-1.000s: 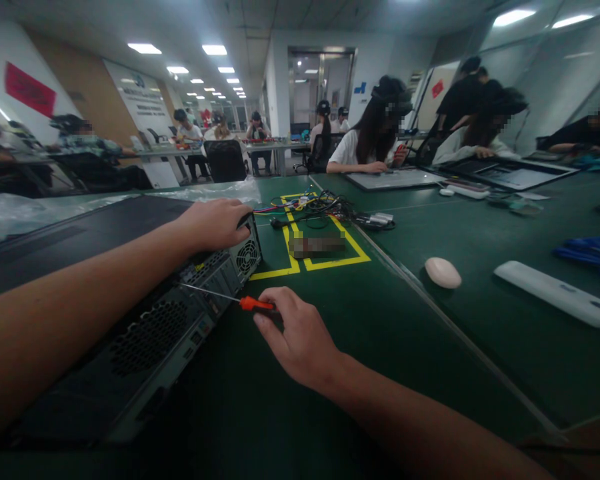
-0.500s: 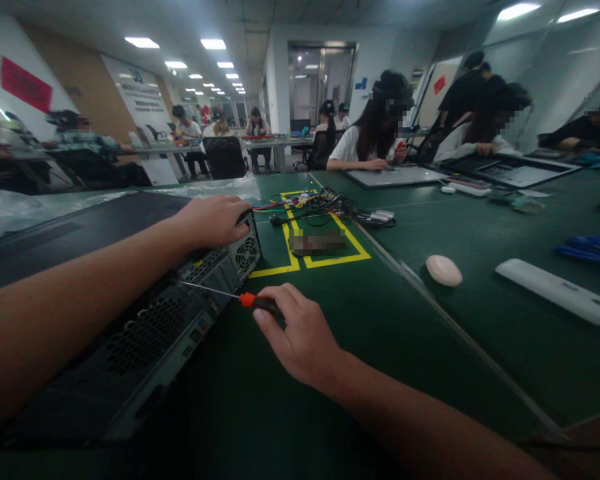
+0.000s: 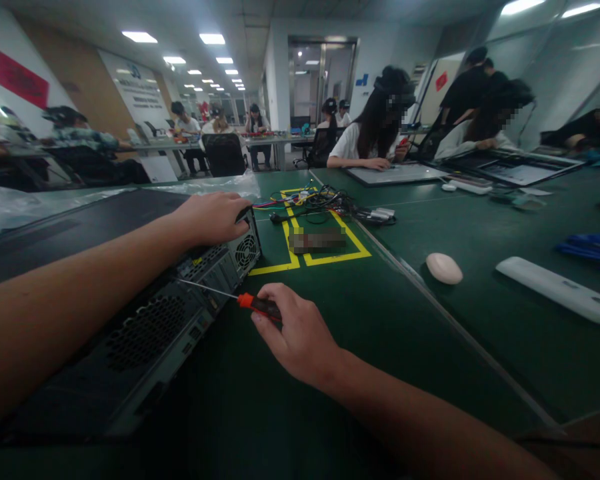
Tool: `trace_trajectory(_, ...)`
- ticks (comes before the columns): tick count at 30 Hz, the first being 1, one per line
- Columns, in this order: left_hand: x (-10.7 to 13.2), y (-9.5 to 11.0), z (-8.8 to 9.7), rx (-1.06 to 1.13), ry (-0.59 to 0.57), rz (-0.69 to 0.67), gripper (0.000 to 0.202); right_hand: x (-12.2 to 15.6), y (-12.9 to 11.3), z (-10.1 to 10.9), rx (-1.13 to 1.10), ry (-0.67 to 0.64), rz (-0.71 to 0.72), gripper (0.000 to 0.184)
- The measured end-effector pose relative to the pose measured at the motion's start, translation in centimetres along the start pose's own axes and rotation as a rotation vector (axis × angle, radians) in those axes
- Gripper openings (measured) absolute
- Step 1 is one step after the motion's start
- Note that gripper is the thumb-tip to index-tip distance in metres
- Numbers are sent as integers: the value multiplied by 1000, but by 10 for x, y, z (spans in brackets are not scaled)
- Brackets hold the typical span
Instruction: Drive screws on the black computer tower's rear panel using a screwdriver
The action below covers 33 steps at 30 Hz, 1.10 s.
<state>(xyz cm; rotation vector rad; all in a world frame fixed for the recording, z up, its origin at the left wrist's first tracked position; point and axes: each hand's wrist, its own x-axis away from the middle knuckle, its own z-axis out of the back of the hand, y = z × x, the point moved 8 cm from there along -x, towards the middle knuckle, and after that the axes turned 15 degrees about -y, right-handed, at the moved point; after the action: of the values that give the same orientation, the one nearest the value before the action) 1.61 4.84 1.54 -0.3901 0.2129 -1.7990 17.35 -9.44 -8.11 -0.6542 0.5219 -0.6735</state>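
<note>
A black desktop computer case (image 3: 145,333) lies on its side at the left, its back panel with vents and ports turned towards me. My left hand (image 3: 215,219) grips its far top corner, the fingers bent over the edge. Closed around the dark handle of a screwdriver (image 3: 245,301) with an orange-red collar is my right hand (image 3: 297,333). The thin metal shaft points left, and its tip meets the back panel near the upper edge, below my left forearm. Whether a screw sits under the tip is too small to tell.
Beyond the case lie a bundle of cables (image 3: 330,200) and a blurred-out object (image 3: 317,240) within yellow tape (image 3: 275,270). A pale mouse (image 3: 444,268) and a long white bar (image 3: 555,290) are at the right. Across the green table (image 3: 410,373), people handle flat panels (image 3: 395,174).
My right hand and the screwdriver handle have shifted very slightly left, with a small turn of the handle. My left hand and the case stay in place.
</note>
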Motion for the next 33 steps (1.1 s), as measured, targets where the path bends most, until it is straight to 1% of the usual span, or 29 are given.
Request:
trace_trajectory(4, 1, 1, 1, 2, -1, 0, 65, 0, -1, 0, 17, 6, 7, 15)
trace_trajectory(15, 1, 2, 1, 2, 0, -3, 64, -1, -1, 1, 13, -3, 5, 15)
trace_trajectory(21, 1, 1, 0, 2, 9, -5, 65, 0, -2, 2, 23, 6, 10, 14)
trace_trajectory(29, 2, 0, 0, 7, -11, 17, 63, 0, -1, 1, 31, 23, 21, 16)
trace_trajectory(33, 1, 1, 0, -3, 2, 3, 62, 0, -1, 2, 27, 30, 15, 16)
